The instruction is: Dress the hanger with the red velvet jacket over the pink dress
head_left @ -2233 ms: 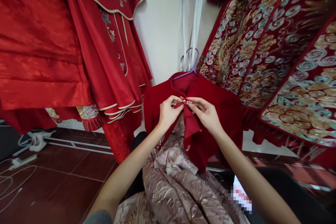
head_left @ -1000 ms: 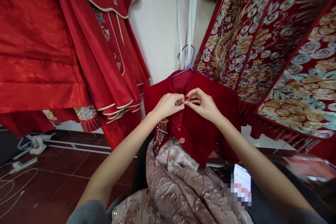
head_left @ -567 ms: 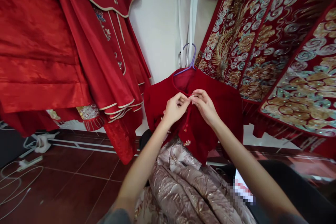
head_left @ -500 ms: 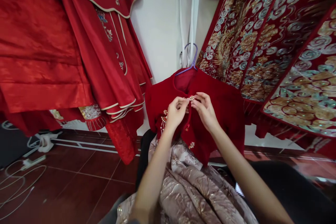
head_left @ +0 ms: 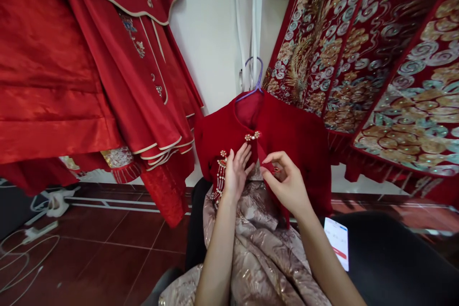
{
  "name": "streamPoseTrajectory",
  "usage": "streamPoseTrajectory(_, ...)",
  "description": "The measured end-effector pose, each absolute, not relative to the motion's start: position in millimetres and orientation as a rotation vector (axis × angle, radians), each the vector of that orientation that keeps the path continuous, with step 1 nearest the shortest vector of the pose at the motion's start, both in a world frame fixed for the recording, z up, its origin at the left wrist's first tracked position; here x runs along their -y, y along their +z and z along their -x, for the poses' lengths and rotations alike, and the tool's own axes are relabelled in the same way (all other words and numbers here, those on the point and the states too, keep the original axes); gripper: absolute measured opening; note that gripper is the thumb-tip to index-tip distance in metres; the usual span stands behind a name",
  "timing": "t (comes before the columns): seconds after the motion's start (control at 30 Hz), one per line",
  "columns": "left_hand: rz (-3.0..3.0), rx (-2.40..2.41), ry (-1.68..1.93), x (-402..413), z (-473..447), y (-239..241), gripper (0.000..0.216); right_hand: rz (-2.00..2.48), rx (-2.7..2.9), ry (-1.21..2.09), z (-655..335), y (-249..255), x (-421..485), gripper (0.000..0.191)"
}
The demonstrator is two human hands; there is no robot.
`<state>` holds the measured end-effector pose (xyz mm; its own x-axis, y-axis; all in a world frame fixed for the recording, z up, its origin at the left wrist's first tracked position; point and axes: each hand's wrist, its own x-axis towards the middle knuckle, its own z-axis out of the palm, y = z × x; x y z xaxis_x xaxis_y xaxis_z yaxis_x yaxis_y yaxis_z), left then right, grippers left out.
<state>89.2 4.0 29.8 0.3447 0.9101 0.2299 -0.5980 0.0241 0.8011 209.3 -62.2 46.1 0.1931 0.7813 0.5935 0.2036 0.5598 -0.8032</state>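
Observation:
A dark red velvet jacket [head_left: 301,129] hangs by its collar on a purple hanger [head_left: 258,87]. At the neckline a jewelled flower clasp [head_left: 253,136] spans the two front edges. Below it, my left hand [head_left: 237,172] rests against the jacket front, fingers stretched out and holding nothing. My right hand [head_left: 287,179] pinches the opposite front edge between thumb and forefinger, pulling it outward so the opening gapes. A small gold fastener shows beside those fingers. A beaded tassel ornament [head_left: 221,177] hangs on the jacket left of my left hand.
Shiny beige-pink brocade [head_left: 251,258] covers my lap. A phone [head_left: 336,244] with a lit screen lies on a black seat [head_left: 390,253] at right. Red garments [head_left: 53,81] hang at left, embroidered ones [head_left: 344,57] at right. White cables [head_left: 28,253] lie on the tiled floor.
Both hands have left the top clasp and moved down the jacket front. My left fingers have spread, and my right hand now pinches the front edge. The phone has come into fuller view.

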Motion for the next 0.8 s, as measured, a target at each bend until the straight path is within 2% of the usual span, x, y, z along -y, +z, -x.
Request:
streamPoseTrajectory(0.17,-1.026,-0.596,1.482,-6,-86,21,0.043,0.775,1.456,0.719,-191,47,70,0.024)
streamPoseTrajectory(0.33,-1.072,-0.943,1.903,-18,-59,15,0.026,0.837,1.426,0.627,-182,38,62,0.019)
streamPoseTrajectory(0.47,-1.065,-1.008,1.809,-28,-47,8,0.023,0.88,1.307,0.609,-182,31,58,0.028)
streamPoseTrajectory(0.6,-1.013,-0.941,1.697,-33,-46,3,0.023,0.897,1.312,0.574,-180,29,54,0.024)
streamPoseTrajectory(0.8,-0.96,-0.818,1.749,-31,-46,3,0.026,0.919,1.497,0.432,-173,30,11,0.023)
